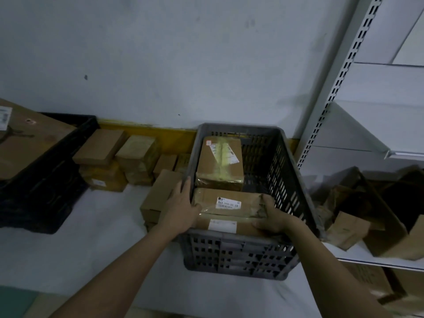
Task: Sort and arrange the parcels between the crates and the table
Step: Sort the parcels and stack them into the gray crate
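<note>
Grey perforated crate (241,255) on the white table (96,237), with two brown parcels inside: taped parcel (221,162) at the far end, flat labelled parcel (227,210) at the near end. Black crate (46,180) at left, holding a large carton (25,136). Left hand (183,206) and right hand (269,218) gripping opposite ends of the flat labelled parcel, fingers wrapped around its edges.

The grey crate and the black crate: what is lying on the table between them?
In the head view, brown cardboard parcels lie between the grey crate and the black crate, stacked by the wall, with one larger parcel beside the grey crate.
</note>
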A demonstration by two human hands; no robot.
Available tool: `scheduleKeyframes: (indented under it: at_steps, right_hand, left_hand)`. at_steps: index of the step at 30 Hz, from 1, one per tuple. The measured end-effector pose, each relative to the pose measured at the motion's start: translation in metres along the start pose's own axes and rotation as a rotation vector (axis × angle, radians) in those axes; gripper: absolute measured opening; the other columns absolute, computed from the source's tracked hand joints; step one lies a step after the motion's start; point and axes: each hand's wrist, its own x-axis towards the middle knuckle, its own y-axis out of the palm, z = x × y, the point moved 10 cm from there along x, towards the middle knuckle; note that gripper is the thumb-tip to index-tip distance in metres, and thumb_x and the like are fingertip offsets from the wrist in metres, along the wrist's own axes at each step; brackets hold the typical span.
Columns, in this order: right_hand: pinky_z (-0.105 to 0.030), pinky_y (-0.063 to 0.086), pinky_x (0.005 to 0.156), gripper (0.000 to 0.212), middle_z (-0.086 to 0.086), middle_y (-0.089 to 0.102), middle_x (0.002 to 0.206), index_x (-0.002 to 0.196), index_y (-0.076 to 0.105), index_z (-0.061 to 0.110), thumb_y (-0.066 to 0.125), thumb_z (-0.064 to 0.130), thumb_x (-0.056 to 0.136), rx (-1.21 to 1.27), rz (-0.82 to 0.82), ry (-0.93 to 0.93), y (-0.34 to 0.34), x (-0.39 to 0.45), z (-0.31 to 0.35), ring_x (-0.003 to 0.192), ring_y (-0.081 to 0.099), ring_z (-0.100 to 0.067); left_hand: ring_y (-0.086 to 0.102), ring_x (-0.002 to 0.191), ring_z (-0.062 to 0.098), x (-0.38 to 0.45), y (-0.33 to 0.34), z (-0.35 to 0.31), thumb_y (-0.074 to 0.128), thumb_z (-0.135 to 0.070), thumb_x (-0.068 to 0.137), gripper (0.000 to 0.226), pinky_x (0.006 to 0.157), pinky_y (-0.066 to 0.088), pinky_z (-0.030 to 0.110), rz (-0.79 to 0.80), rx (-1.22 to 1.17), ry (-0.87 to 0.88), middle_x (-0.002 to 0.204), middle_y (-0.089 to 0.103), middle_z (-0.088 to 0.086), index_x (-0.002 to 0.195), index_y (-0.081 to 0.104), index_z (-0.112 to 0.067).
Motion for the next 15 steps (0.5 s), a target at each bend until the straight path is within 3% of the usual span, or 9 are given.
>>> scheduleKeyframes:
  at_steps: [5, 9, 13, 15]
  right_hand:
    - [-0.036, 0.032, 0.116, 0.108, -0.018, 0.024, 0.159, 0.155, -0.017, 0.017, 0.069, 0.031, 0.091, 0.024, -0.024, -0.039, 0.002, 0.008, -0.002, 0.141, 0.037, -0.034]
    - [-0.039, 0.032, 0.117, 0.109, -0.018, 0.025, 0.158, 0.156, -0.013, 0.02, 0.072, 0.031, 0.088, 0.045, -0.044, -0.043, 0.0, 0.013, -0.003, 0.141, 0.037, -0.034]
    - [-0.04, 0.035, 0.113, 0.093, -0.016, 0.015, 0.157, 0.156, 0.011, 0.027, 0.071, 0.041, 0.086, -0.021, -0.174, -0.015, -0.008, 0.006, -0.001, 0.138, 0.035, -0.037]
    - [-0.043, 0.04, 0.11, 0.079, -0.01, 0.017, 0.157, 0.152, 0.026, 0.027, 0.067, 0.045, 0.088, -0.14, -0.32, -0.036, -0.019, 0.0, 0.005, 0.137, 0.035, -0.036]
  left_hand:
    - [0.044, 0.131, 0.032, 0.0, -0.002, 0.001, 0.054, -0.043, 0.096, 0.087, 0.101, 0.045, 0.042, -0.006, 0.04, -0.022, 0.165, 0.007, 0.001, 0.158, -0.006, -0.03]
    - [0.046, 0.129, 0.032, 0.001, -0.003, 0.004, 0.054, -0.044, 0.096, 0.085, 0.098, 0.047, 0.04, -0.021, 0.011, -0.05, 0.163, 0.015, 0.004, 0.157, -0.005, -0.035]
    - [0.055, 0.121, 0.032, -0.004, -0.006, 0.008, 0.054, -0.035, 0.098, 0.077, 0.085, 0.049, 0.033, -0.067, -0.147, -0.047, 0.153, 0.04, 0.013, 0.157, 0.005, -0.039]
    - [0.056, 0.121, 0.025, -0.008, -0.01, 0.011, 0.054, -0.031, 0.098, 0.073, 0.091, 0.05, 0.034, -0.11, -0.232, -0.053, 0.151, 0.046, 0.005, 0.157, 0.012, -0.039]
